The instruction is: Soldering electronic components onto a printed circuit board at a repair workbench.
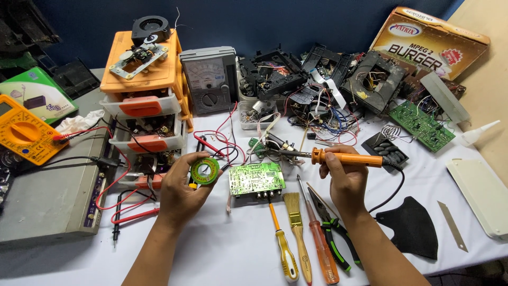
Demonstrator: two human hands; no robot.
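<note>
We see the left hand (182,190) curled around a small green round reel of solder wire (205,171), thumb and fingers pinching its rim, just left of the middle of the frame. The right hand (345,177) is closed in a fist-like grip around the orange handle of a soldering iron (346,158), right of centre, its metal tip pointing left over the counter (238,254). Between the two hands a green circuit board (256,179) lies flat on the white cloth. Below it, toward the bottom of the frame, sit a yellow screwdriver (283,246), a small brush (295,222), an orange screwdriver (320,243) and green-handled pliers (336,235). In our judgement the reel is light and stiff at its rim, so a pinch at the edge suits it, while the wire on it is soft and bends easily. The iron looks light too, but its tip may be hot, so we would keep to the orange handle, well back from the metal. The board looks thin and fragile; its edges are the safe place to hold. At the left edge lies a yellow meter (24,135), with a grey dial meter (209,79) at upper centre beside an orange drawer stack (143,90).
</note>
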